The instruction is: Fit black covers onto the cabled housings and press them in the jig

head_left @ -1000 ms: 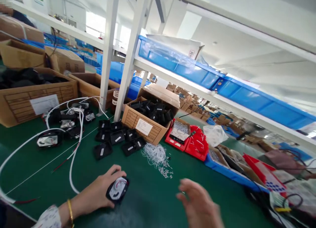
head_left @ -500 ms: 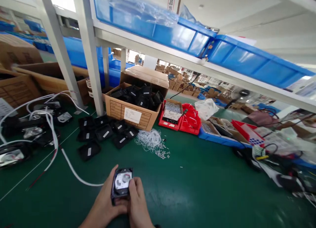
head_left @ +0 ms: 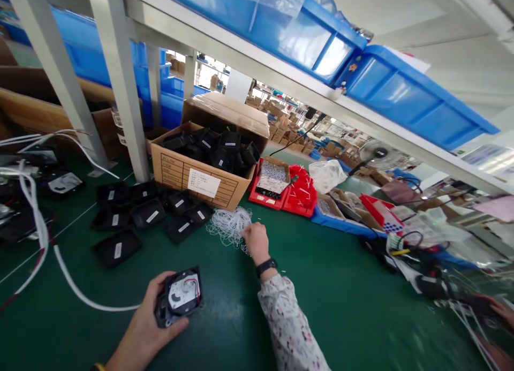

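Observation:
My left hand [head_left: 150, 317] grips the edges of a black housing [head_left: 180, 298] with a silvery metal plate and a thin red wire showing in its open face. A white cable [head_left: 94, 302] runs from the left and goes out of sight behind this hand. My right hand [head_left: 257, 242] is stretched forward to the edge of a tangled pile of thin white rings [head_left: 227, 226]. Its fingertips are pinched together over small loose pieces [head_left: 244, 248]; whatever is between them is too small to make out.
Several black covers [head_left: 116, 248] with white labels lie beyond my left hand. Behind stands a cardboard box [head_left: 176, 170] of black parts. Red trays [head_left: 265, 199] and a blue tray [head_left: 341, 225] line the back. At the right edge another person's hand [head_left: 501, 312] is visible.
My right hand has let go of the black housing and moved forward to the white ring pile. The left hand now holds the housing alone, tilted, and the view has shifted right.

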`<state>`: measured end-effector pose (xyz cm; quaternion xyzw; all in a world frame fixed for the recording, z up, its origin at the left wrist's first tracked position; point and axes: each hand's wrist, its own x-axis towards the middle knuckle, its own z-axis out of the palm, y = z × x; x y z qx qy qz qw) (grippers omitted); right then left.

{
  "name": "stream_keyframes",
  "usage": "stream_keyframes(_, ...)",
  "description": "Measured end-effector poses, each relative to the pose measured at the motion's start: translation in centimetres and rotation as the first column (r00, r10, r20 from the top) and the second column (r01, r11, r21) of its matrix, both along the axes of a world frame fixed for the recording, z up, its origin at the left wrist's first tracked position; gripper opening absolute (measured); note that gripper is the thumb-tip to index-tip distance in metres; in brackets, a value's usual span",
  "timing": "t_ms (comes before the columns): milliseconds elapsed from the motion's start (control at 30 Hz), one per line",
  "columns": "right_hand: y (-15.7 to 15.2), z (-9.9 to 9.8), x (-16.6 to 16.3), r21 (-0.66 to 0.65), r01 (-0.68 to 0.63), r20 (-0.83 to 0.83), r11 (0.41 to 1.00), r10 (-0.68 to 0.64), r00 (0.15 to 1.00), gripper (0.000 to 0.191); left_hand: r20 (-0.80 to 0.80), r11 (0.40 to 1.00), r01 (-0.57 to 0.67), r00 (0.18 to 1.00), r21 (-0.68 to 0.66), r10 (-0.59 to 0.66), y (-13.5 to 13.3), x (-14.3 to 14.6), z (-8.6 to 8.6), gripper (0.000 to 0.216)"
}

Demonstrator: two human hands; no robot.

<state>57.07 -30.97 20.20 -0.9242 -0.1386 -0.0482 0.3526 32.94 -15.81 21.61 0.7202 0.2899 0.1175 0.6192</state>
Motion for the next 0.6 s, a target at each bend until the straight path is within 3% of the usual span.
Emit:
stream_keyframes(167, -0.6, 1.1, 2.0, 0.020, -0.045, -0.042, 0.999, 0.046, 0.998, 0.011, -0.019, 0.999, 0.035, 0.999, -0.016, -0.035, 0.3, 0.1, 0.1, 0.065)
stream_keyframes(400, -2.2, 7.0, 4.6, 0.065, -0.119, -0.020, 0.991, 0.121, 0.992, 0.023, -0.024, 0.999, 0.035, 0.999, 0.005, -0.035, 0.5, 0.2, 0.2, 0.064)
stream_keyframes(600, -2.0, 11.1, 5.2, -0.063, -0.084, 0.097, 0.994, 0.090, 0.991, 0.021, 0.022, 0.997, 0.050, 0.998, 0.052, -0.051, 1.0, 0.1, -1.4, 0.064)
